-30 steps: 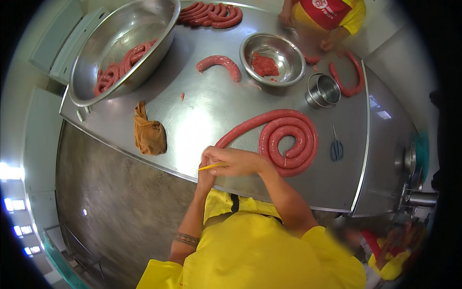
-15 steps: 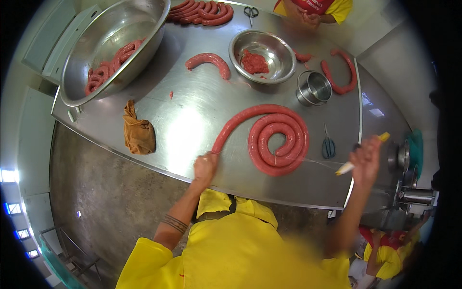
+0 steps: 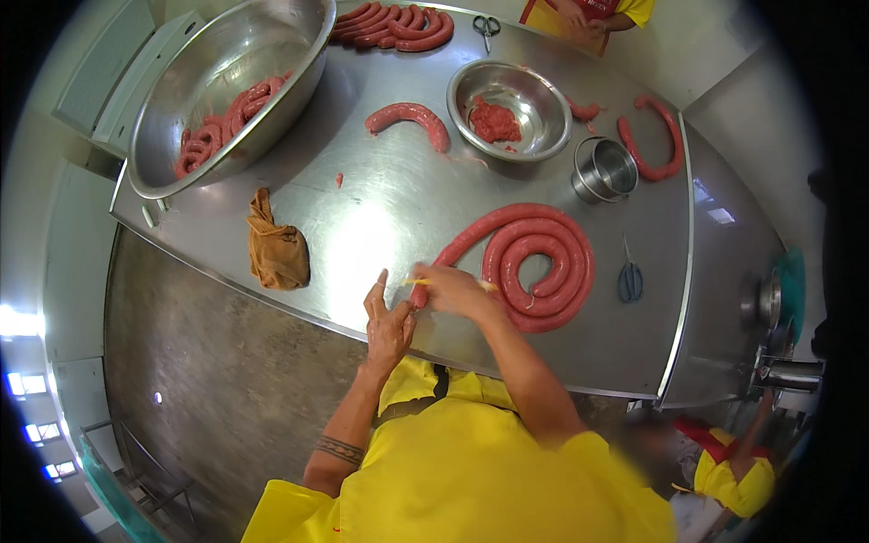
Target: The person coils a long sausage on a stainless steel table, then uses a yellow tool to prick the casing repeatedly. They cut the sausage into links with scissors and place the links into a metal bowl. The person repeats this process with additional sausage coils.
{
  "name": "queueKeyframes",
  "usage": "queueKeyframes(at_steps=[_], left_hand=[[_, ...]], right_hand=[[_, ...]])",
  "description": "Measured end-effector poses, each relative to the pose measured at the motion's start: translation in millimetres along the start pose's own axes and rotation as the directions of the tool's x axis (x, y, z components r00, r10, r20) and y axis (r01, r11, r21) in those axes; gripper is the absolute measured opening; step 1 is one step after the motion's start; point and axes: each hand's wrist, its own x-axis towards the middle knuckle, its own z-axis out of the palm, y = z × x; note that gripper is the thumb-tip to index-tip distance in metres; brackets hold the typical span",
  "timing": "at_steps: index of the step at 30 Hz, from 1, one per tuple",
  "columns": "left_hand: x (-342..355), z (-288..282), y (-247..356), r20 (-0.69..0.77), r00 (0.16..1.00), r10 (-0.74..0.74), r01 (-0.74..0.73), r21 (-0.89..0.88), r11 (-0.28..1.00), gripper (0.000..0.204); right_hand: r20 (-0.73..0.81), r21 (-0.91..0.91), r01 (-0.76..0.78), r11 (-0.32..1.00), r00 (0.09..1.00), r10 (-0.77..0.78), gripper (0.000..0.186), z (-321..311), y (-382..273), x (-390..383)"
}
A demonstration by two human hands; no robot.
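A long pink-red sausage [image 3: 541, 219] lies coiled in a spiral on the steel table, its outer tail running left to my hands. My left hand [image 3: 389, 328] pinches the tail's end between thumb and fingers, with the index finger raised. Right beside it, my right hand [image 3: 453, 291] is closed over the tail, gripping a string spool. Only the spool's yellow ends [image 3: 490, 286] show; its white middle is hidden by the hand. Any string between the hands is too fine to make out.
A brown cloth [image 3: 278, 253] lies left of my hands, and blue-handled scissors [image 3: 630, 282] right of the coil. Farther off are a large basin of sausages [image 3: 312, 77], a bowl with meat [image 3: 462, 77], a metal pot [image 3: 584, 185] and shorter sausages [image 3: 412, 113]. Co-workers stand at far and lower right.
My right hand has swung from the table's right side across to my left hand, bringing the spool to the sausage's tail. My left index finger has lifted. The view has shifted slightly.
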Motion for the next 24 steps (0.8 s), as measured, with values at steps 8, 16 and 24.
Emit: queueKeyframes(at_steps=[8,16,24], left_hand=[[0.0,21.9,-25.6,0.595,0.690,-0.412,0.610,-0.785,-0.112,0.019],[-9.2,68.3,-40.1,0.232,0.968,-0.099,0.050,0.208,0.977,0.020],[2.2,60.0,-51.0,0.332,0.758,-0.562,0.641,-0.543,0.543,0.016]], right_hand=[[0.262,0.309,0.157,0.938,0.934,-0.243,0.027,-3.2,-62.8,-11.0],[-0.758,0.628,0.755,0.191,0.538,0.369,0.016,-121.5,-63.9,-151.7],[0.097,0.559,-0.724,0.404,0.541,0.835,0.026,-77.6,101.6,-290.0]])
